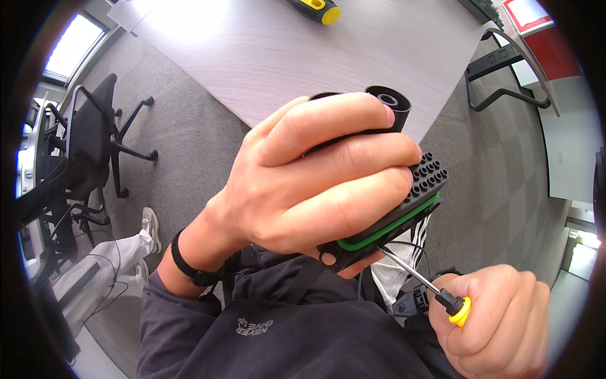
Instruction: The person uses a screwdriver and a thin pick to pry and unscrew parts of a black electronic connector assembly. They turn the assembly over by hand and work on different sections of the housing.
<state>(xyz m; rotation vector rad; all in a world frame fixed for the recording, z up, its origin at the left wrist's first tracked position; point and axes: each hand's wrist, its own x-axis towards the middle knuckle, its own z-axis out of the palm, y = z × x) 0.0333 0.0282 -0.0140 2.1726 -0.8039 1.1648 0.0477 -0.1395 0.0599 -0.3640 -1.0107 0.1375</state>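
My left hand [315,180] grips a black device [428,180] over the near corner of the table, fingers wrapped across it. Two black cylinders [388,101] show above my fingers, one partly hidden. The device's right part carries rows of small round studs, with a green band [404,224] along its lower side. My right hand [492,316] is closed round the handle of a screwdriver [457,309] with a yellow ring; its metal shaft runs up to the device's underside, where I cannot make out the tip's exact contact.
A wooden table [208,57] holds a yellow-and-black tool [319,11] at its far side. A black office chair [91,139] and another person's legs [120,265] with cables are on the left. A metal-framed stand [499,69] is at the right.
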